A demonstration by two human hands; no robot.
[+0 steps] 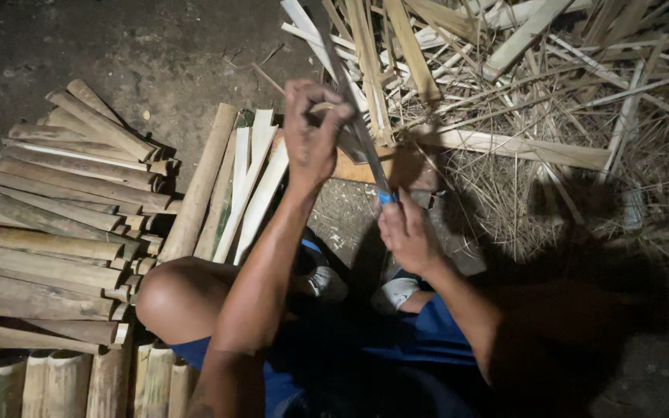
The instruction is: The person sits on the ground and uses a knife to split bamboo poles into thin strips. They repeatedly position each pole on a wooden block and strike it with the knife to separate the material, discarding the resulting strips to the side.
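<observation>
My left hand (313, 131) is closed around a short piece of bamboo (320, 108) held upright in front of me. My right hand (406, 232) grips the blue handle (385, 197) of a long dark knife. The blade (354, 108) runs up and away, lying against the bamboo piece next to my left fingers. Under both hands sits an orange-brown wooden block (358, 169) on the ground. My bare knee (172, 298) and blue shorts (427, 340) fill the lower middle.
Split bamboo lengths (56, 224) are stacked on the left. Several pale flat slats (249, 182) lean beside my left forearm. A tangled heap of strips and shavings (551, 85) covers the upper right. Dark dirt ground (156, 46) lies at the top left.
</observation>
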